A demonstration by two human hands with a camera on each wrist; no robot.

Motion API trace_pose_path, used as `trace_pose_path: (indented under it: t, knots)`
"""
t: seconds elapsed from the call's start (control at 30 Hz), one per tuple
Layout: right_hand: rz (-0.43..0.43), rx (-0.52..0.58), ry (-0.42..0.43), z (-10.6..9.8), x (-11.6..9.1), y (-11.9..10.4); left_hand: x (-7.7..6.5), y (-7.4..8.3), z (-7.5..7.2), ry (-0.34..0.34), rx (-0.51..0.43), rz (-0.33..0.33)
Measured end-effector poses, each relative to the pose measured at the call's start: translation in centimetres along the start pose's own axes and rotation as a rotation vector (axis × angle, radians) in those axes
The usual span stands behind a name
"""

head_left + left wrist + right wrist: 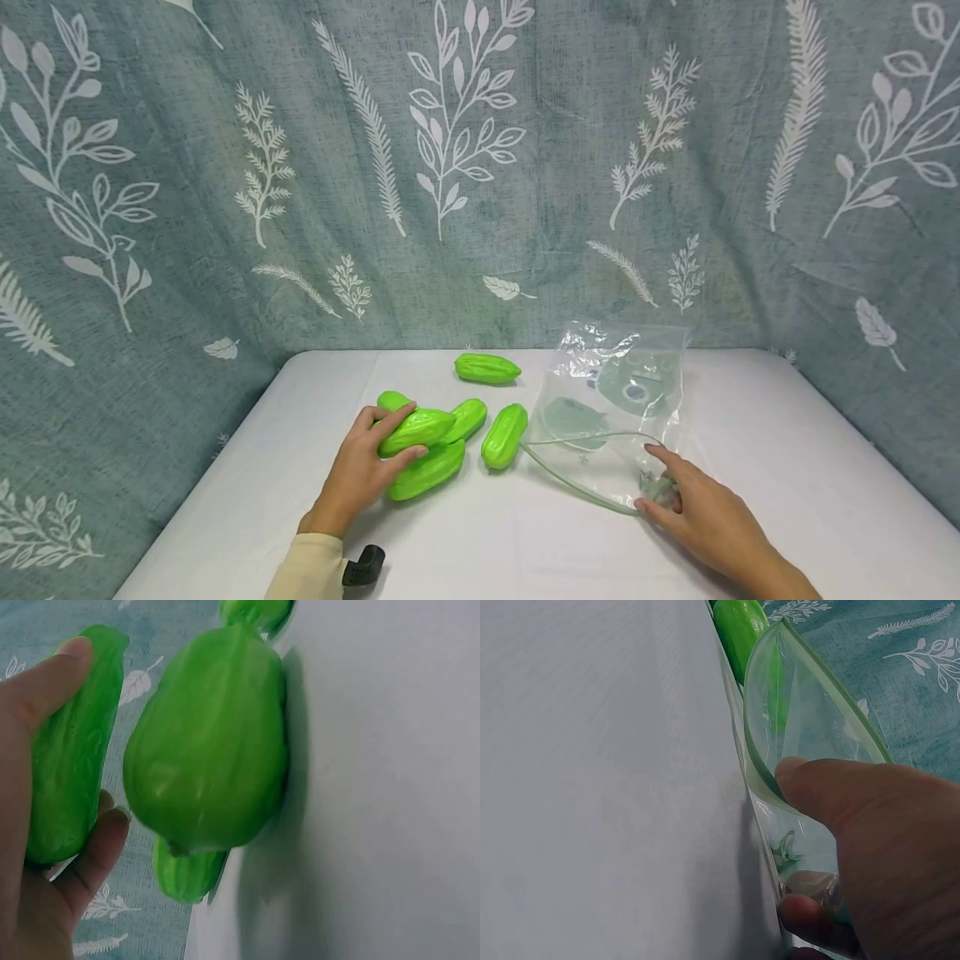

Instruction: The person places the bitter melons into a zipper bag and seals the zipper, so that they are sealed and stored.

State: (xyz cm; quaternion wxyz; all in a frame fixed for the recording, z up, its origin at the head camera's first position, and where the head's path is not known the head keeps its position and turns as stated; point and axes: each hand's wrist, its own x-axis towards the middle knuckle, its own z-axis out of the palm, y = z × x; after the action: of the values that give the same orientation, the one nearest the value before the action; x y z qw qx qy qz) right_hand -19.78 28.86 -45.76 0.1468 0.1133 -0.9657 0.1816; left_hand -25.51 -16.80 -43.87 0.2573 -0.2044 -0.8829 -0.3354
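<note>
My left hand [352, 473] grips a bright green, ridged, papaya-like fruit [422, 428], its thumb along one side and fingers round the other. In the left wrist view this held fruit [71, 761] is up off the table, beside a larger-looking one [210, 742]. Several more lie under and around it, among them a lower one [427, 473]. A clear zip bag [566, 417] with pale green print lies to the right, its green-edged mouth spread open toward the fruits. My right hand [708, 517] pinches the bag near that rim [761, 769]; some of its fingers are hidden.
One green fruit [504, 437] lies just left of the bag's mouth, and another [487, 368] is near the table's back edge. A black strap-like piece [365, 567] sits by the left wrist. Patterned curtain [465, 275] hangs behind the white table [480, 542].
</note>
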Motion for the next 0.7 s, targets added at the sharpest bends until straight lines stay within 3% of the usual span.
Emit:
trace_pose_path:
  t: [0.2,0.5,0.7]
  knots:
    - [-0.003,0.0,0.007,0.0,0.1,0.0,0.0,0.7,0.6,-0.023,-0.026,-0.016]
    - [0.001,0.005,-0.007,-0.1,0.1,-0.1,0.4,3.0,1.1,-0.105,-0.188,-0.208]
    - [0.014,0.013,-0.035,-0.1,0.1,-0.2,0.3,4.4,1.7,-0.21,-0.288,-0.229]
